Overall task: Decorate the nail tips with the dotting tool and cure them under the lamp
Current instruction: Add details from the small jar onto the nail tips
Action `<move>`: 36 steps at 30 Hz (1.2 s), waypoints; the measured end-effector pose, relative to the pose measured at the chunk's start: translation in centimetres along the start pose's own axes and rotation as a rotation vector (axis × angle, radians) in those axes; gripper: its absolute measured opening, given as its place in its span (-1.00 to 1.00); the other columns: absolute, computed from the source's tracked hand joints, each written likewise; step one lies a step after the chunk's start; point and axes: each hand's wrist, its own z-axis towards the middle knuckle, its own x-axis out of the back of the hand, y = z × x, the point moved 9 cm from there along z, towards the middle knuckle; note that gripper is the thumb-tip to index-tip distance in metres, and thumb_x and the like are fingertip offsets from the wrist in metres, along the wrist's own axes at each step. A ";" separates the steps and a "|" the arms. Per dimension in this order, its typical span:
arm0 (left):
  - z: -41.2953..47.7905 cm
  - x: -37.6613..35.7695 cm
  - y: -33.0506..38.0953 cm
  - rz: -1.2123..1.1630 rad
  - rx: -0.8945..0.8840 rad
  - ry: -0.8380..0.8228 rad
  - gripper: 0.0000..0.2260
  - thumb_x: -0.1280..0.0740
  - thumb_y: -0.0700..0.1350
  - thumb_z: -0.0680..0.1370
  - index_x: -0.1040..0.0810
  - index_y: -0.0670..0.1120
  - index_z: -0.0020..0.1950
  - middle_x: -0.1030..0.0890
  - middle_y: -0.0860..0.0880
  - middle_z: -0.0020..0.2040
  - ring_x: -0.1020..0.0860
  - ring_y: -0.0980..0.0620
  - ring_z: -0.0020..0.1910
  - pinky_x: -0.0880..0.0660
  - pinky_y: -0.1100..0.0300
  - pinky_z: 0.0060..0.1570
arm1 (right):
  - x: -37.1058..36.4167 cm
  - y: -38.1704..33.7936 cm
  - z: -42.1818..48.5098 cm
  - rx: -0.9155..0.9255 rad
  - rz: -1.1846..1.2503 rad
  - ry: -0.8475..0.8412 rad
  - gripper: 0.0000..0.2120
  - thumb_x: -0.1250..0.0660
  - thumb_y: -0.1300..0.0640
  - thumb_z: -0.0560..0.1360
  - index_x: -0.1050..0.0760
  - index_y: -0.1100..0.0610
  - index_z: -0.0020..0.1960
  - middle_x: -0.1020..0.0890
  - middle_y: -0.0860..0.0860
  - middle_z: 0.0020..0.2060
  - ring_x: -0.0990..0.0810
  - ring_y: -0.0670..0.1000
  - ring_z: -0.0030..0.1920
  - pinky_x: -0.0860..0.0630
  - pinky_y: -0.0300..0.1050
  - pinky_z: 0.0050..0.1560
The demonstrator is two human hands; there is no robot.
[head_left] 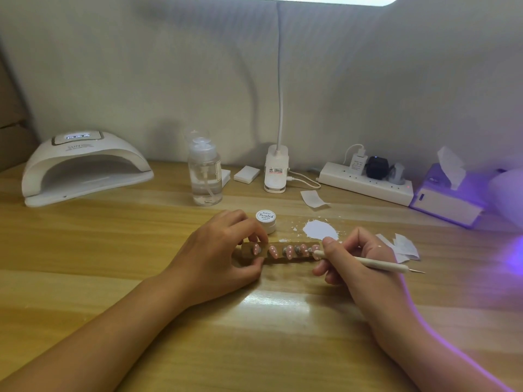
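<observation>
Right hand (365, 261), centre right of frame: grip clenched on a slim white dotting tool with a metal point at each end (382, 265), held like a pen. The forward point rests at the right end of the nail row. The rear point juts out lower right, over bare wood.

Left hand (223, 250), centre of frame: grip pinching the left end of a brown wooden holder strip (266, 253), fingertips on its far edge and thumb on its near edge. The strip lies flat on the worktop between the two hands.

Pink nail tips with white dots (273, 251): set in a row along the strip, a few greyish pieces among them.

Small round white jar with a lettered lid (266, 219): just behind the strip, beside the left fingers.

White paint patch (319, 230): smeared on the wood just above the right hand, flecks scattered round it.

White domed curing lamp (85, 168): left of frame, its mouth open toward the near side. A broad run of light wooden worktop (254, 335) lies between it and the left hand.

Back edge of the worktop, against the pale wall, left to right: clear pump bottle (205, 176), white clip lamp (276, 171), white power strip (365, 183), tissue box (447, 202) in violet light.
</observation>
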 end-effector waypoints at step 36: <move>0.1 -0.5 -1.1 -0.032 0.062 -0.028 -0.83 -0.34 0.14 0.40 -0.55 0.15 -0.05 -0.54 0.18 -0.12 -0.47 0.16 -0.09 -0.50 0.12 -0.11 | 3.2 0.5 0.2 0.037 0.091 0.253 -0.75 -0.39 0.06 0.50 -0.40 0.02 -0.30 -0.46 -0.02 -0.58 -0.34 -0.16 -0.56 -0.28 -0.34 -0.57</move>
